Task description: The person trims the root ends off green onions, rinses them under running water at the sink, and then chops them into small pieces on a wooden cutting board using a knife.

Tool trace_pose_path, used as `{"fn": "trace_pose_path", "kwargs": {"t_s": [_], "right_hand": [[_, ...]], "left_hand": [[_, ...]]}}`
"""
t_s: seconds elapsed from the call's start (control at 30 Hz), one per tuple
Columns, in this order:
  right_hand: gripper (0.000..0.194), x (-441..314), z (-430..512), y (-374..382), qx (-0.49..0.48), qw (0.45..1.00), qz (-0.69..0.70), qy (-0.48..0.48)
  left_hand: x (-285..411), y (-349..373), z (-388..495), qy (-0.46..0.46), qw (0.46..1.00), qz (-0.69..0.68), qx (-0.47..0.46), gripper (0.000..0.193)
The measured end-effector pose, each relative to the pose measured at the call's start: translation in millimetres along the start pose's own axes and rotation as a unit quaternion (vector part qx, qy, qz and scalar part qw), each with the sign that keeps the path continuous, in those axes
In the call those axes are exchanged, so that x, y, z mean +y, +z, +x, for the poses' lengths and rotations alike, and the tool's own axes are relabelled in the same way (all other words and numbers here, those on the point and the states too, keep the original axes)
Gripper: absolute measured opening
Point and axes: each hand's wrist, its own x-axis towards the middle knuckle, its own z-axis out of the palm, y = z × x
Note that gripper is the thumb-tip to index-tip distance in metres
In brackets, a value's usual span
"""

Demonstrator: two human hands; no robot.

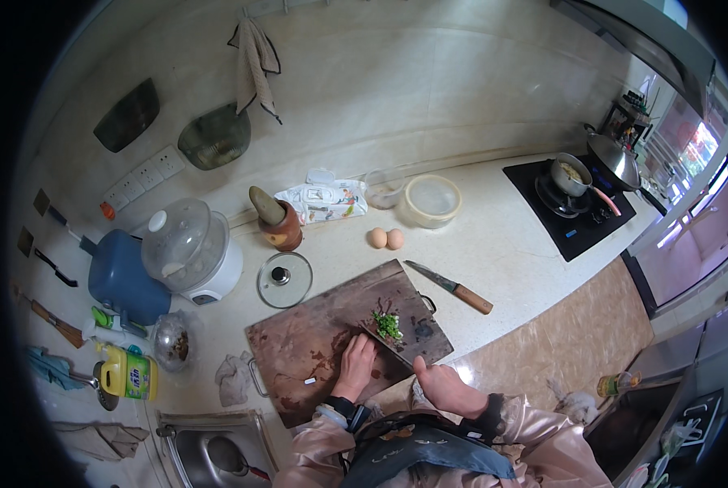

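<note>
My right hand (448,387) grips a kitchen knife by its handle, low over the near right part of a wooden cutting board (315,323). The knife's dark blade (391,350) slants up and left, seen nearly edge-on. Just beyond it lies a small heap of chopped green onion (388,326). My left hand (356,365) rests on the board with its fingers bent close against the blade's near side. Whatever may be under those fingers is hidden. A small white piece (310,380) sits on the wet-stained wood to the left.
Right of the board lies a wooden-handled knife (455,289). Beyond are two eggs (387,238), a lidded container (433,201) and a mortar with pestle (280,227). A glass lid (284,280) lies left; a pot (571,175) stands on the cooktop (568,235). The sink (199,451) is at lower left.
</note>
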Motion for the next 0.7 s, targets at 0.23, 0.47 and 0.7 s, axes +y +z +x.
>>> {"fn": "trace_pose_path", "kwargs": {"t_s": [0.23,0.47,0.7], "right_hand": [[0.013,4,7,10,0.038,0.995,0.075,0.055],[0.016,5,0,-9,0.052,0.998,0.015,0.045],[0.020,-2,-4,0,0.030,0.999,-0.034,0.008]], "left_hand": [[9,-12,-2,0.018,0.999,0.023,-0.038,0.012],[8,-1,8,-0.008,0.999,-0.018,-0.037,0.012],[1,8,7,0.007,1.000,0.028,0.007,0.009]]}}
